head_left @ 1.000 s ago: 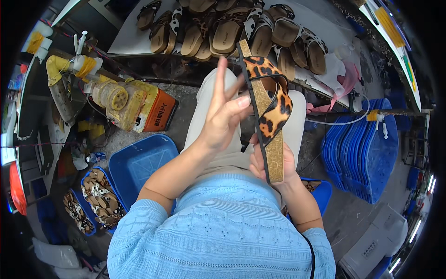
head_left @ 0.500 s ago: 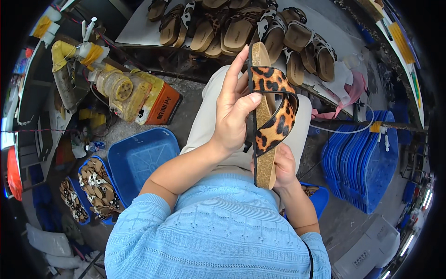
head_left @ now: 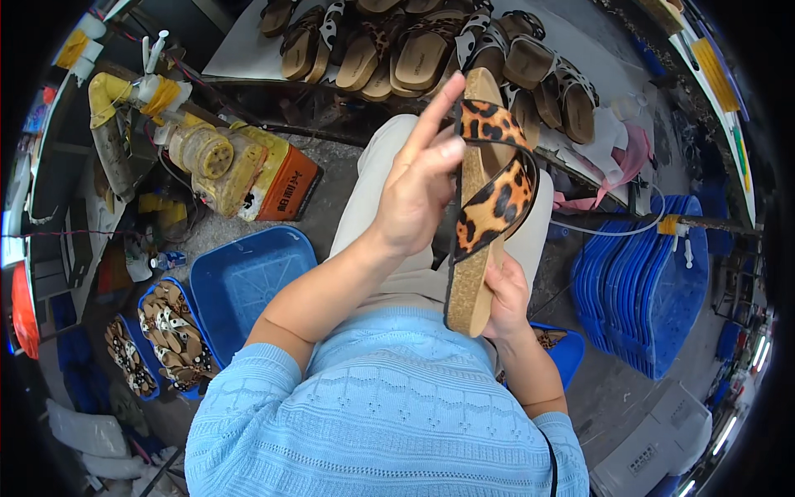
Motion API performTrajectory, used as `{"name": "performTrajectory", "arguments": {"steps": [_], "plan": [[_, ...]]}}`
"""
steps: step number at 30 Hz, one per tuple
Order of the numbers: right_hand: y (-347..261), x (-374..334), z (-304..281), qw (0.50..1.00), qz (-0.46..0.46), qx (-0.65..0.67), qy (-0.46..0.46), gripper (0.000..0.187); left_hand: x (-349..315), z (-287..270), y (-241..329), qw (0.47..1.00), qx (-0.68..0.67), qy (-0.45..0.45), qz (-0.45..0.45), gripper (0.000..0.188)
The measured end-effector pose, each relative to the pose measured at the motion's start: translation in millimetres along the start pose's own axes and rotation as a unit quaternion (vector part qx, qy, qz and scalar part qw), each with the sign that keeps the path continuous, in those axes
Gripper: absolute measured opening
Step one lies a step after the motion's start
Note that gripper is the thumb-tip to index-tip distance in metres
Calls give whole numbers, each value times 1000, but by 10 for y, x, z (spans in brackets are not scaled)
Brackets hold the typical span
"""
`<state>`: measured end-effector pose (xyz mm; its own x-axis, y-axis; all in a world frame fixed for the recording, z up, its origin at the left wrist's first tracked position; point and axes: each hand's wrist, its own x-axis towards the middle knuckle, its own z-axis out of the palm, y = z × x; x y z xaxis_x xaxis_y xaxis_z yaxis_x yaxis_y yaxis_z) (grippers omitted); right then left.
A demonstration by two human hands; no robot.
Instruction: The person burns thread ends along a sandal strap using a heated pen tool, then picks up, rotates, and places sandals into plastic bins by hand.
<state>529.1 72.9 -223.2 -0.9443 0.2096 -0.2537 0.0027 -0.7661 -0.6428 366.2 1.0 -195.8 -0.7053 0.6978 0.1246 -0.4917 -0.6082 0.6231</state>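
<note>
A sandal with a cork-sided footbed and two leopard-print straps stands on its side, nearly upright, in front of my lap. My right hand is closed on its heel end, thumb against the footbed; the other fingers are partly hidden behind it. Beside the sole's left edge is my left hand, fingers stretched out and apart. Its index finger points up near the toe, and the thumb tip is close to the strap's edge; whether it touches cannot be made out.
Several finished-looking sandals lie on the table ahead. A yellow-orange can stands front left. At left are a blue basin and sandal-filled bins. Stacked blue basins stand right, near a pink cloth.
The sandal has turned slightly, showing more of its footbed, and its toe has shifted right. My left thumb has come off the strap and those fingers have loosened; my right hand keeps its hold.
</note>
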Motion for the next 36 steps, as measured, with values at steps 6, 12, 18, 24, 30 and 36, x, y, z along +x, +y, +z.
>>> {"name": "performTrajectory", "arguments": {"steps": [6, 12, 18, 24, 30, 36], "plan": [[-64, -49, 1, 995, 69, 76, 1, 32, 104, -171, 8, 997, 21, 34, -73, 81], [-97, -80, 110, 993, 82, -8, 82, 31, 143, -261, -86, 994, 78, 43, -57, 76], [-237, -22, 120, 989, 90, 84, 82, 29, 94, -358, -180, 991, 57, 10, -121, 86], [-258, -31, 87, 995, -32, 14, 88, 28, -351, -239, -298, 987, 42, -13, -154, 109], [-160, -35, -45, 841, -264, -447, 154, 41, -454, -31, -220, 988, 45, 36, -143, 99], [-84, -47, -119, 616, -414, -660, 116, 53, -462, 148, -406, 967, 199, 62, -145, 79]]}}
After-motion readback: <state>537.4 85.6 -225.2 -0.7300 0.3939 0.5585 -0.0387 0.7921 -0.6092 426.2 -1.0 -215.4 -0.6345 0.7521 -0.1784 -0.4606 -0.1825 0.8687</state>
